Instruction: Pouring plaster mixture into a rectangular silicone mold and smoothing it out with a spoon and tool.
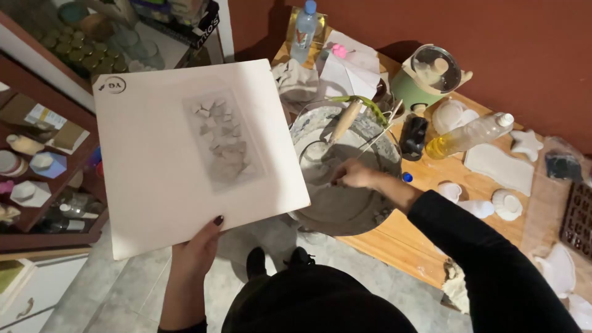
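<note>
My left hand point(198, 251) grips the near edge of a large white square board point(154, 185) and holds it up, tilted, beside the table. A grey patch of cracked dried pieces point(223, 140) sticks to the board's face. My right hand point(353, 175) reaches into a wide grey mixing bowl point(345, 213) on the wooden table point(394, 237); its fingers are bunched at the bowl's inner surface, and whether they pinch anything is unclear. A wooden-handled tool point(345, 120) leans in the bowl behind the hand.
On the table stand a bottle of yellow liquid point(468, 135), a green lidded pot point(428, 77), a water bottle point(304, 28), crumpled cloth point(296, 80), white cast shapes point(499, 166) and a dark mould point(578, 219). Shelves with jars point(43, 154) stand left.
</note>
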